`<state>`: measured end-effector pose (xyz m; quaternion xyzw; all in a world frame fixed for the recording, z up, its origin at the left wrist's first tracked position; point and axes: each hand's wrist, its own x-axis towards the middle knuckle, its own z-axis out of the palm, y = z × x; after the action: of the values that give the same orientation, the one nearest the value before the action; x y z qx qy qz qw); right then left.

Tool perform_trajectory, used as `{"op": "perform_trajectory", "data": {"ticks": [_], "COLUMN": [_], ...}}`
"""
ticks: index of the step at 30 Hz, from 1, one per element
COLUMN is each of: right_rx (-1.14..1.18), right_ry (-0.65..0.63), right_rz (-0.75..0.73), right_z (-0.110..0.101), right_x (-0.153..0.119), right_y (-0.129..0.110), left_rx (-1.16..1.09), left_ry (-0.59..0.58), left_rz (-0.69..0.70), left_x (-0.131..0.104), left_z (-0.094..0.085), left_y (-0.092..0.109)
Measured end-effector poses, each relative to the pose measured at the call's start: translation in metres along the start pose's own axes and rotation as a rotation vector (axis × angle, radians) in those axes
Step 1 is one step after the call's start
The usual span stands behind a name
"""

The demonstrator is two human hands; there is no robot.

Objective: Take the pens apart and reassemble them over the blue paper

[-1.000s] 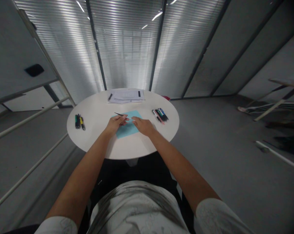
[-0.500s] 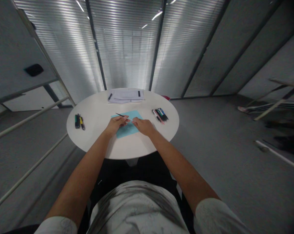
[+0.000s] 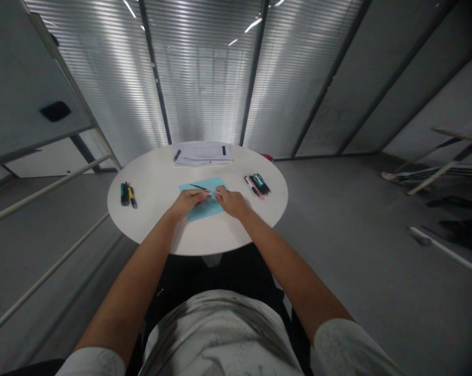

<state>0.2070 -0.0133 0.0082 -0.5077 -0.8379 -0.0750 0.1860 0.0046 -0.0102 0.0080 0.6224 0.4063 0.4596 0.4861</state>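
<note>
Slim pen [image 3: 198, 186] sits pinched in left hand [image 3: 187, 202] above blue sheet [image 3: 204, 211], right hand [image 3: 233, 202] curled just beside, likely for two-handed control; right grip, cannot tell.

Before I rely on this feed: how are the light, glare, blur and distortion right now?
Head view: dim room, bright glare streaks across the blinds; head view: wide-angle stretching toward the edges, upper right corner nearly black, the white pole at right smeared; head view: the slim dark item by the left hand lacks fine detail.
</note>
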Motion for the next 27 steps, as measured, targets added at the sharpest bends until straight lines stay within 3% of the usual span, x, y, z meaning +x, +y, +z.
{"op": "perform_trajectory", "data": {"ticks": [5, 11, 18, 27], "right_rx": [0.168, 0.463, 0.719, 0.866], "right_ry": [0.1, 0.323, 0.452, 0.488], "right_rz": [0.108, 0.233, 0.355, 0.39], "right_z": [0.004, 0.011, 0.016, 0.014], "right_x": [0.002, 0.006, 0.012, 0.014], "right_y": [0.006, 0.018, 0.028, 0.031], "left_rx": [0.036, -0.041, -0.112, 0.263], "left_ry": [-0.041, 0.007, 0.102, 0.289], "left_rz": [0.008, -0.002, 0.019, 0.123], "left_x": [-0.001, 0.003, 0.006, 0.007], "left_z": [0.0, -0.002, -0.005, -0.01], "left_y": [0.003, -0.002, -0.008, -0.011]}}
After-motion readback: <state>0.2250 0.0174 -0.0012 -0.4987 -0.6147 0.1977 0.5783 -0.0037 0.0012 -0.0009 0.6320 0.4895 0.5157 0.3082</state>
